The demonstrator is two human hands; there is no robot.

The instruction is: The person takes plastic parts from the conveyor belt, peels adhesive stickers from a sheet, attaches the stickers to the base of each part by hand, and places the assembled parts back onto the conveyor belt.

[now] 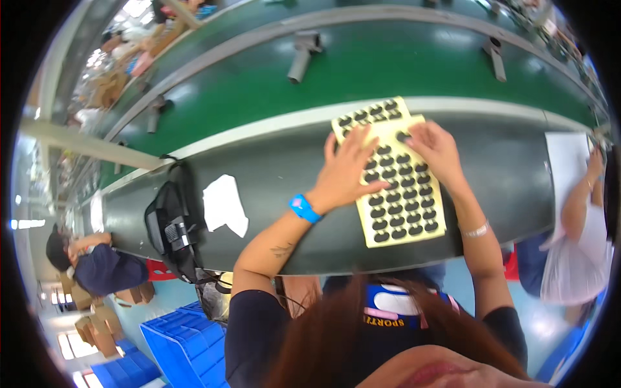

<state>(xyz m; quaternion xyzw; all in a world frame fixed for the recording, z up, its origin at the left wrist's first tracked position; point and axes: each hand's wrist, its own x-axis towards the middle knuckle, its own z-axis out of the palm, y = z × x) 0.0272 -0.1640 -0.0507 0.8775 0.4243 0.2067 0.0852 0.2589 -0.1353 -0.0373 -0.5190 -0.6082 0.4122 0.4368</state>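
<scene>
A pale yellow sheet with rows of small black rounded stickers lies on the dark conveyor belt in front of me. Part of its upper end is bare yellow backing. My left hand rests flat on the sheet's left side, fingers spread. At the upper right of the sheet, my right hand has its thumb and fingers pinched at a black sticker; whether the sticker is off the backing I cannot tell. Another yellow sheet with black stickers sticks out beyond the far end, partly covered by the first.
Left on the belt lie a white paper piece and a black backpack. White material lies at the right, beside another person. Someone else sits far left. Blue crates stand lower left. A metal rail runs beyond.
</scene>
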